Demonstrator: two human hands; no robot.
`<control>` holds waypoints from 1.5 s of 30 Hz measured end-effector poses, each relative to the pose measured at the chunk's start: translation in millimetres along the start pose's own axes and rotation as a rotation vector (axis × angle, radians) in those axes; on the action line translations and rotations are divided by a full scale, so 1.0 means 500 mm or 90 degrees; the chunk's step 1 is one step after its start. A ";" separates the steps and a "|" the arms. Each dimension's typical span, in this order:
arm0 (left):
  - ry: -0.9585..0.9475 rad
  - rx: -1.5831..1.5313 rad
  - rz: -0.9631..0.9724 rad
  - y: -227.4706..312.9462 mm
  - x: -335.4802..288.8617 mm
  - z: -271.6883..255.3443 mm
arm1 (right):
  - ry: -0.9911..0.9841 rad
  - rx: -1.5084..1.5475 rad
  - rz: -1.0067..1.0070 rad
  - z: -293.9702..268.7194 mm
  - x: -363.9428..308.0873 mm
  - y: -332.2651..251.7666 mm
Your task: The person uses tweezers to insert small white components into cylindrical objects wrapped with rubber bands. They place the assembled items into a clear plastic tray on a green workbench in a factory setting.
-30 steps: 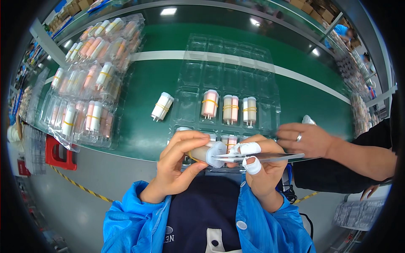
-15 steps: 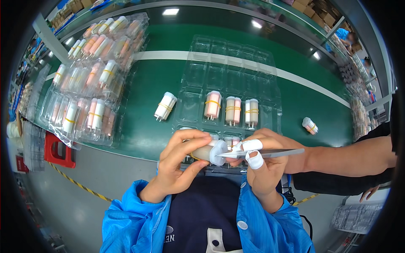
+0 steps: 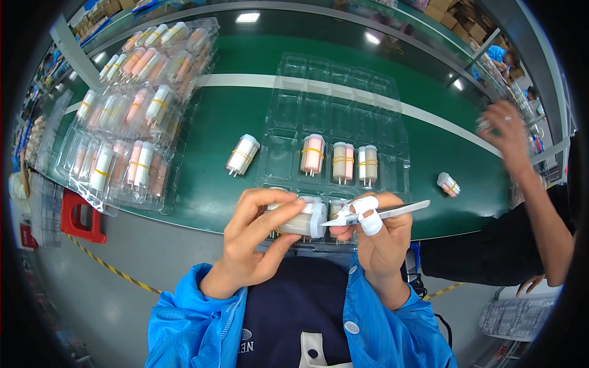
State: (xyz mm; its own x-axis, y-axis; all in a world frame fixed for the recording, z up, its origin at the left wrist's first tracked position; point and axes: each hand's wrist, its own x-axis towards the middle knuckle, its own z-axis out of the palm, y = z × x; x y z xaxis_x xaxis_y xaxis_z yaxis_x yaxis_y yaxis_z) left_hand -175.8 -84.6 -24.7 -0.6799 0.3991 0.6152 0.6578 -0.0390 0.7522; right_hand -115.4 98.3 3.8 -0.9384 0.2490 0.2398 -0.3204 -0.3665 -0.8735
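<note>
My left hand (image 3: 254, 236) is closed around a capped bundle of beige tubes (image 3: 299, 223), held on its side with the translucent cap facing right. In my right hand (image 3: 383, 233), whose fingertips wear white covers, is a pair of metal tweezers (image 3: 399, 210). Their pointed tip is at the cap's edge; whether it touches cannot be made out. Beneath my hands lies a clear compartment tray (image 3: 270, 156). Farther up in it sit a pink bundle (image 3: 312, 154), a beige-and-pink bundle (image 3: 343, 162) and a white-and-beige bundle (image 3: 367, 164), each with a yellow rubber band.
Left of the tray a white banded bundle (image 3: 243, 154) lies on the green table (image 3: 208, 122). Stacked trays of bundles (image 3: 116, 141) stand at the left. On the right lie a small bundle (image 3: 449, 184) and, beyond, a co-worker's raised hand (image 3: 506, 129). A red stool (image 3: 84, 216) is below left.
The bundle in my left hand has turned, so its cap is seen more edge-on. My tweezers have shifted slightly. The co-worker's arm has swung away from beside my right hand toward the far right.
</note>
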 end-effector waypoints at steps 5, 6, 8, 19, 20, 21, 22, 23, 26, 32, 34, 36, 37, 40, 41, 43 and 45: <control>-0.002 -0.082 -0.033 0.004 -0.002 0.007 | -0.019 0.054 -0.010 -0.006 0.002 0.014; 0.002 -0.102 -0.041 0.004 -0.003 0.010 | -0.019 0.052 -0.022 -0.006 0.002 0.017; 0.010 -0.153 -0.060 -0.002 -0.009 0.017 | -0.020 0.050 -0.047 -0.006 0.000 0.024; -0.032 -0.278 -0.128 -0.001 -0.010 0.021 | -0.068 -0.163 -0.243 -0.005 -0.010 0.013; -0.031 -0.291 -0.136 0.001 -0.009 0.022 | -0.076 -0.182 -0.252 -0.004 -0.011 0.011; -0.029 -0.303 -0.144 0.002 -0.009 0.023 | -0.073 -0.195 -0.254 -0.003 -0.012 0.010; -0.025 -0.302 -0.141 0.002 -0.009 0.023 | -0.070 -0.207 -0.255 -0.001 -0.013 0.009; -0.022 -0.300 -0.138 0.001 -0.010 0.022 | -0.067 -0.219 -0.256 0.000 -0.014 0.008; -0.003 -0.263 -0.111 -0.002 -0.010 0.024 | -0.070 -0.199 -0.246 -0.003 -0.011 0.012; 0.033 -0.102 -0.042 -0.004 -0.007 0.021 | -0.039 -0.036 -0.134 0.004 -0.005 0.015; 0.037 -0.049 -0.013 -0.007 -0.006 0.019 | -0.021 0.006 -0.064 -0.001 -0.003 0.014; 0.031 -0.006 0.019 -0.012 -0.005 0.016 | 0.001 0.046 0.014 -0.007 -0.003 0.013; 0.028 0.008 0.028 -0.013 -0.005 0.015 | 0.006 0.063 0.023 -0.004 -0.002 0.014; 0.015 0.007 0.028 -0.016 -0.005 0.014 | 0.031 0.057 0.022 0.003 -0.004 0.017; 0.008 -0.021 0.012 -0.015 -0.007 0.016 | 0.017 0.021 -0.037 0.006 -0.005 0.019; -0.007 -0.093 -0.021 -0.014 -0.011 0.019 | -0.011 -0.051 -0.155 0.011 -0.006 0.024; -0.022 -0.183 -0.057 -0.016 -0.016 0.022 | -0.067 -0.180 -0.244 -0.002 -0.007 0.018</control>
State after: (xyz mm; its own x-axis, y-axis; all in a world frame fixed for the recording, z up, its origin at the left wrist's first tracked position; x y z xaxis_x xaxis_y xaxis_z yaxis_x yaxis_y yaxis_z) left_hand -172.2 -77.2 -38.4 -0.7161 0.4435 0.5390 0.4735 -0.2587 0.8419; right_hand -114.9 95.1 -5.5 -0.7724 0.2204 0.5956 -0.6114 -0.0042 -0.7913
